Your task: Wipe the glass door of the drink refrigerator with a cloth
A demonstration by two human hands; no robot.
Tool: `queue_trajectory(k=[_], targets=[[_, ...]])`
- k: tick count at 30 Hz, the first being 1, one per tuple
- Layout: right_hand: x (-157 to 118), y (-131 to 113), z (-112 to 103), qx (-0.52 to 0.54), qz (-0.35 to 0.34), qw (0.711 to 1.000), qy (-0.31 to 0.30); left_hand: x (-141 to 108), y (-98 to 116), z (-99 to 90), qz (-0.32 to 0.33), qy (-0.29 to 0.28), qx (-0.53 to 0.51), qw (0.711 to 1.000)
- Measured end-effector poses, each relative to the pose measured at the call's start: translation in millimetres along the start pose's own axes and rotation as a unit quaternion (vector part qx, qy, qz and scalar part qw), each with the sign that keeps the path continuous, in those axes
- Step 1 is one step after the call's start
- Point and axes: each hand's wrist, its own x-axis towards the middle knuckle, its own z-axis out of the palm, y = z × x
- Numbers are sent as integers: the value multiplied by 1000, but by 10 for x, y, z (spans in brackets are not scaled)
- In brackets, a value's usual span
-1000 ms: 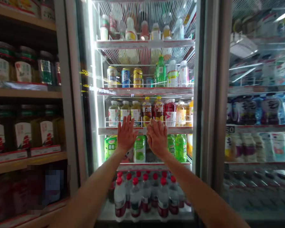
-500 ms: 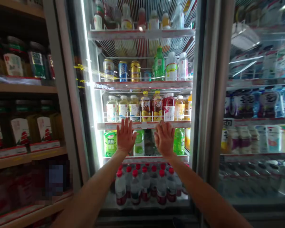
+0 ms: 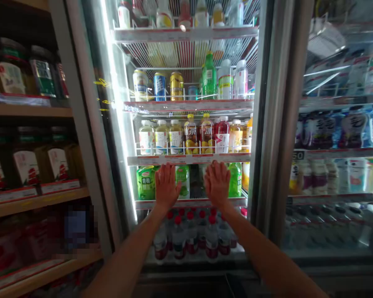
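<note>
The left hand (image 3: pixel 166 184) and right hand (image 3: pixel 217 182) are raised at the centre of the frame, backs to the camera and fingers upward. Both look flat and unclenched, each grip released around nothing. The palms seem turned toward a glass pane, judging by the yellow reflections (image 3: pixel 102 82) at upper left and the doubled edge at the right fingertips; whether they press on it cannot be told.

The drinks nearest the hands sit low in the centre: a green bottle (image 3: pixel 183 182) between them, a broad green bottle (image 3: pixel 146 184) to the left and another green bottle (image 3: pixel 235 182) to the right. They stand upright, labels outward, probably so shoppers can read them.

Just above, yellow-capped bottles (image 3: pixel 190 134) of dark tea stand behind a thin white wire guard (image 3: pixel 186 148) — likely there to stop them tipping forward. Smooth cylindrical cans (image 3: pixel 176 87) line the upper centre. Below, ribless-looking clear bottles (image 3: pixel 178 238) with red caps cluster behind the forearms. A brushed metal frame (image 3: pixel 275 124) rises at right — hard and straight-edged beside the rounded plastic.
</note>
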Motion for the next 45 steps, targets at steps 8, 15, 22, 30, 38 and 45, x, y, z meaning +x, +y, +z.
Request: queue_trajectory(k=[8,15,22,30,38,45], targets=[[-207,-24,-62,27,-106,993,-51,-170,-3,-56,15,-28,6,999],[-335,159,-126,-15,-2,1000,-22,-226,64,23,-18,-25,0,1000],[-351,-27,-107,5,-72,996,-56,-223,87,-19,-20,-28,11,999],[-385,400,-192,-38,26,999,-10,-240,123,-4,-30,-40,19,999],[-474,-113,-40,31,-106,992,-58,-262,71,-29,-27,-67,-1,997],[-111,519,-141,-42,53,997,27,-269,102,-10,-45,-80,-13,996]])
